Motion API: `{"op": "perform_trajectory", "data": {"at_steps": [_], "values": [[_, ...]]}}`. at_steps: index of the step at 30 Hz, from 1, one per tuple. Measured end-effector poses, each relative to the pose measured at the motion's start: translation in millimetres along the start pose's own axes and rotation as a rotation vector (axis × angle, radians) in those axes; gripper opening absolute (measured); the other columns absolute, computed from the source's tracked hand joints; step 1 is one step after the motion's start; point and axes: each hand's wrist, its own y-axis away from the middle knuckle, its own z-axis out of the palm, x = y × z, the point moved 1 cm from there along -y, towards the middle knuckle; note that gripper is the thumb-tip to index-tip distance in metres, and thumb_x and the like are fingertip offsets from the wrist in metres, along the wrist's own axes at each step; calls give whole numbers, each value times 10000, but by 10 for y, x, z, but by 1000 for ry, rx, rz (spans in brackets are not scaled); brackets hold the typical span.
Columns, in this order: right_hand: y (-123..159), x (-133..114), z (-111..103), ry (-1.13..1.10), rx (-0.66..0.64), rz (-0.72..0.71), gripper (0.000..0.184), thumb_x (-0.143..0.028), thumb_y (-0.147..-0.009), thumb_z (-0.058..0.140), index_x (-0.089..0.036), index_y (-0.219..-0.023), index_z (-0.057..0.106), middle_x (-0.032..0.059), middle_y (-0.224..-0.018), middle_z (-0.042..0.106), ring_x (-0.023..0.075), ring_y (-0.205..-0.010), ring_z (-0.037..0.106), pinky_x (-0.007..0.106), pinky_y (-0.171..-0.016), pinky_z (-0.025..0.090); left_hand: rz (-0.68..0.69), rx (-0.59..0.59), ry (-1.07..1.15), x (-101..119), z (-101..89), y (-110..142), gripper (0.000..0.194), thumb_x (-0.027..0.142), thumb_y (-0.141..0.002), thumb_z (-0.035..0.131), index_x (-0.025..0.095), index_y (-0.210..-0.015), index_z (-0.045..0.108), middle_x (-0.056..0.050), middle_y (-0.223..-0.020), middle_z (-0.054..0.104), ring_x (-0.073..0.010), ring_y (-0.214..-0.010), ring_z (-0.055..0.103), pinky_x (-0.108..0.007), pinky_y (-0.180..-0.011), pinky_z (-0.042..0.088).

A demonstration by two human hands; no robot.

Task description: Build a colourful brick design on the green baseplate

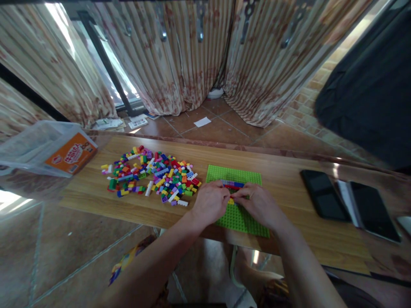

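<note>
Orange Chinese label (pixel 72 153), hands (pixel 210 202) over baseplate (pixel 242 222)

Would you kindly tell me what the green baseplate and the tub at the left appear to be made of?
Green baseplate: probably moulded plastic, fairly matte, judging by its uniform colour and regular studs. Tub: likely plastic, smooth and slightly cloudy, since its walls look translucent.

The left hand (pixel 212 203), right hand (pixel 257 202) and both forearms (pixel 171 250) are being shown bare. Beneath the forearms, patterned cloth (pixel 131 259) is being worn, with yellow, blue and dark patches being displayed on its left side
</note>
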Motion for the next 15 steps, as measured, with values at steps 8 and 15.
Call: {"op": "perform_trajectory", "data": {"at_steps": [8,15], "values": [[91,117,-18,-371,180,102,218,-390,-838,615,-266,-892,786,37,-899,738,201,-822,668,351,-777,502,8,58,72,-24,29,27,245,219,-925,506,187,-811,721,-45,-846,637,-187,-823,610,-321,-773,470],[-4,154,-146,-634,613,248,197,-374,-727,726,-212,-829,774,42,-814,754,213,-767,673,392,-767,534,-35,241,307,-179,-81,58,173,210,-900,557,183,-972,713,-47,-900,664,-164,-848,623,-284,-791,488]]}}
